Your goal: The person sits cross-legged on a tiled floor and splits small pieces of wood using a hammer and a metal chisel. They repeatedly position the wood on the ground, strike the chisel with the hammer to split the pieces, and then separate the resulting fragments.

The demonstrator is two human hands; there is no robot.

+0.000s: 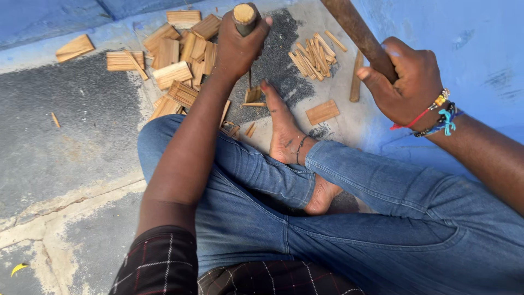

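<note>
Head view looks down on a person seated cross-legged on the floor (71, 142), jeans filling the lower right of the frame. At top centre the left hand (237, 46) is closed around the wooden handle of a chisel-like tool (245, 16), whose thin blade stands upright with its tip on a small wood block (252, 95); the block sits just beside the toes of a bare foot (284, 131), which appears to steady it. At upper right the right hand (406, 82), with bead bracelets at the wrist, is closed around a thick dark wooden club (355, 27), raised well apart from the tool's head. Judging by how things lie, the splitting looks well under way: a bundle of thin sticks (314, 54) lies at upper centre right, with a single longer stick and a flat rectangular piece below it, and a few splinters lie round the block. Plenty seems left: a large heap of flat wood pieces (174, 60) lies at upper left, with a few strays farther out, and the block under the blade still looks whole.
</note>
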